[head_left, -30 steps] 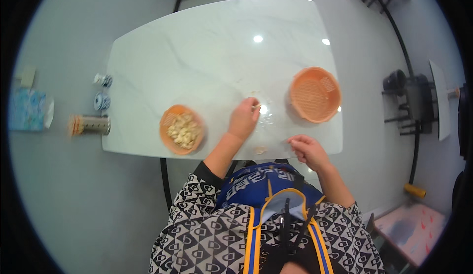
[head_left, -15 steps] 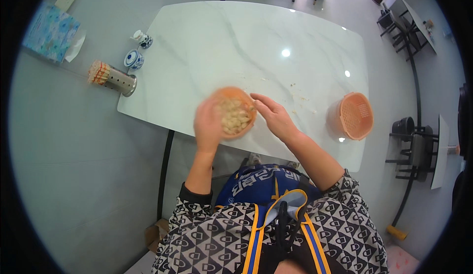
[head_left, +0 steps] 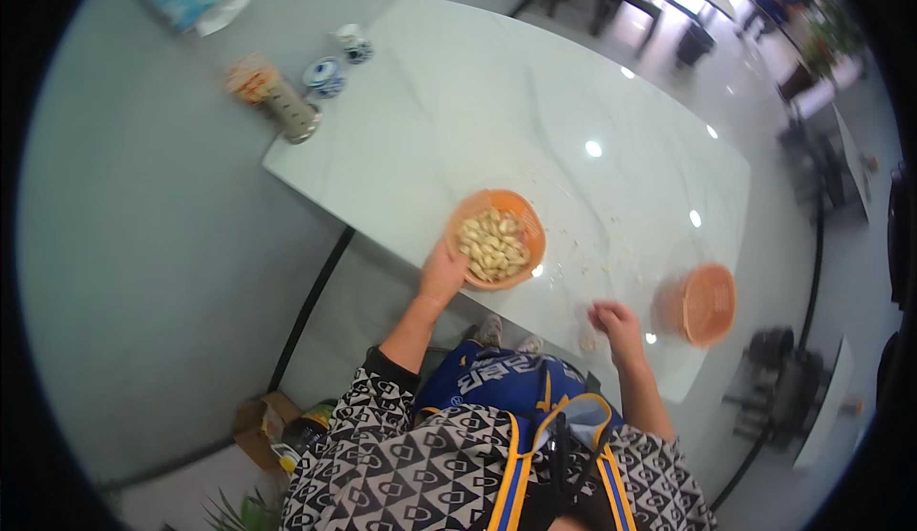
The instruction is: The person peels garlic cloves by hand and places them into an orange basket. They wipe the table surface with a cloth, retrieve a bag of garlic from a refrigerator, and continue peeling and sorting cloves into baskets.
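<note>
Left hand: the left hand curls round the near-left rim of the basket of pieces, fingers closed on its wall.
Basket of pieces: the orange basket sits just right of and beyond the left hand, on the table near its front edge.
Pale pieces: the clove-like pale pieces lie heaped inside it, right of the left fingers; none shows in that hand.
Right hand: the right hand is loosely curled over the near part of the table, well apart from the left; whether anything is pinched in it cannot be told.
Second basket: the other orange basket stands near the right hand, to its right; what shows of it is bare orange wall.
Scraps: small scraps are scattered beyond the right hand and to its left.
Table: the white marbled table spreads beyond both hands.
Far-left things: a metal stick holder and a blue-and-white jar stand well beyond the left hand, to its left.
Done: a good heap is gathered in the held basket, by my judgement.
Left: the scraps lie uncleared; whether more pieces await handling cannot be told.
</note>
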`<state>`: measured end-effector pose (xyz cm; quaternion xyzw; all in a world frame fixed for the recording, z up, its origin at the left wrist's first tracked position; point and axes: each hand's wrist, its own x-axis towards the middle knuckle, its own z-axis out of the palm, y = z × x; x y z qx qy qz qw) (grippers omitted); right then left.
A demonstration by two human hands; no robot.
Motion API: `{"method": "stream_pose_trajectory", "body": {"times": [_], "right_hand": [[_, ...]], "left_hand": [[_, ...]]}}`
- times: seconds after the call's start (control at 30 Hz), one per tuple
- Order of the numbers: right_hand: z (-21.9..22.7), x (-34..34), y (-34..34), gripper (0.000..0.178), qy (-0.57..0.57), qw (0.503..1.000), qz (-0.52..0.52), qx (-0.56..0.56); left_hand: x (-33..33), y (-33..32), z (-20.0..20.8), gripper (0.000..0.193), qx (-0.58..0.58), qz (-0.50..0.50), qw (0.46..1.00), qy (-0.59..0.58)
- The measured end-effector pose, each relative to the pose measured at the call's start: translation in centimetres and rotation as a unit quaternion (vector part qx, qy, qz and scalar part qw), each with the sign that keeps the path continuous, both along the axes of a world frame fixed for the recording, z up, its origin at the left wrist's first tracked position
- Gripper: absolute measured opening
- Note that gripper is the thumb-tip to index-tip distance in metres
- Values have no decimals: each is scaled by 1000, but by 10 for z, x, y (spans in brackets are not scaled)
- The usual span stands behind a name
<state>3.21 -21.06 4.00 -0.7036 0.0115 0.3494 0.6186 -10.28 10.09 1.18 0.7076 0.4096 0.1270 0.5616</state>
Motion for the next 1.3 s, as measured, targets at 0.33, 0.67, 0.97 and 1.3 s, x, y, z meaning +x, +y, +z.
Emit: {"method": "stream_pose_trajectory", "body": {"times": [0.33,0.67,0.97,1.3], "right_hand": [[-26,-18,-54,18,78,997,-13,-22],[-26,13,67,16,-27,996,61,-58],[-27,30,141,26,-432,841,105,-308],[-27,33,154,39,-380,834,63,-395]], "left_hand": [[-31,46,73,29,260,41,964,22],[56,229,104,15,12,36,999,6],[274,488,19,19,143,81,984,66],[345,578,40,25,-9,173,974,148]]}}
